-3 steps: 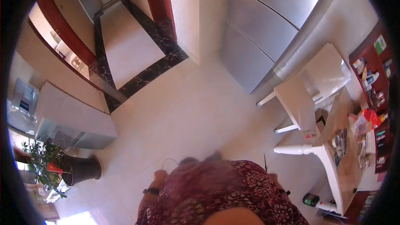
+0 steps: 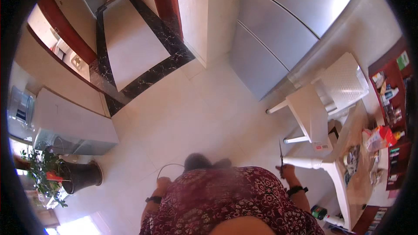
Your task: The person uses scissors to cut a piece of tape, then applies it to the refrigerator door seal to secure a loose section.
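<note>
My left hand (image 2: 163,183), fingers curled closed, is to the left of my patterned dark-red top (image 2: 217,191). A thin pale curved wire (image 2: 167,165) arcs up from it and bends right. On the other side, my right hand (image 2: 288,173) is closed on a slim, dark, pointed tool that looks like scissors (image 2: 281,150), its tip pointing away from me. Both wrists wear dark bands. My top hides part of both forearms. Just beyond its edge are my dark shoes (image 2: 198,162), on the pale tiled floor (image 2: 187,113).
White chair (image 2: 307,109) and white-legged table (image 2: 339,169) with bags on it stand at right. A green-labelled bottle (image 2: 319,212) is beside the table leg. Grey fridge (image 2: 278,30) is ahead; at left, a white cabinet (image 2: 74,124) and potted plant (image 2: 82,177).
My right hand has come out from behind my top, up and to the left, with the scissors showing more fully. More of the wire at my left hand shows. The view has shifted slightly.
</note>
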Demonstrator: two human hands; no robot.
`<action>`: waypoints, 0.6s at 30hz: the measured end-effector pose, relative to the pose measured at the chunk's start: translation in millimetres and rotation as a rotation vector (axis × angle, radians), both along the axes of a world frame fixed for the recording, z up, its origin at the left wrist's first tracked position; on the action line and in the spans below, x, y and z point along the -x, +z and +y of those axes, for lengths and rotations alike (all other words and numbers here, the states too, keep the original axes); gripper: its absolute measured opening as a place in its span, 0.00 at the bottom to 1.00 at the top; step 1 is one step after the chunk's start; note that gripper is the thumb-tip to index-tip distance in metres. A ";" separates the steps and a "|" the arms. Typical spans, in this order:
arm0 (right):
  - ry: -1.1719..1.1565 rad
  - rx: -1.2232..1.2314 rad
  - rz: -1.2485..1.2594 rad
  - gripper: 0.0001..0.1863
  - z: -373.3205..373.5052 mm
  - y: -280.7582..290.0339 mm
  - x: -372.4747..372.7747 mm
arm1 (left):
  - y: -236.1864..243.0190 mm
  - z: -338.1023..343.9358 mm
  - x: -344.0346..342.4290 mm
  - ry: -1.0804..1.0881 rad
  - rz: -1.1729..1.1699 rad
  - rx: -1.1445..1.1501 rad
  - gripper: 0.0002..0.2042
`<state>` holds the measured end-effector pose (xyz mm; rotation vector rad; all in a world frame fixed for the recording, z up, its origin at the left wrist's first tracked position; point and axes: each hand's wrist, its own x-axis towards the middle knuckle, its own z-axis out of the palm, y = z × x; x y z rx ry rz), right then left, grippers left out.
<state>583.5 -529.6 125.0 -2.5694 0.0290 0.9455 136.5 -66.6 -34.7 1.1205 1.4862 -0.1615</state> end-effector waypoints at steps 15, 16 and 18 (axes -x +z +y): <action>-0.260 -0.628 -0.037 0.10 247.4 120.7 -209.1 | 171.0 244.3 -474.7 0.115 -0.581 -0.037 0.09; -0.177 -0.550 -0.084 0.09 255.9 131.1 -217.4 | 184.5 249.4 -517.3 0.041 -0.636 -0.034 0.09; -0.195 -0.546 -0.099 0.10 264.7 139.1 -237.5 | 220.5 248.2 -602.1 -0.085 -0.766 -0.008 0.10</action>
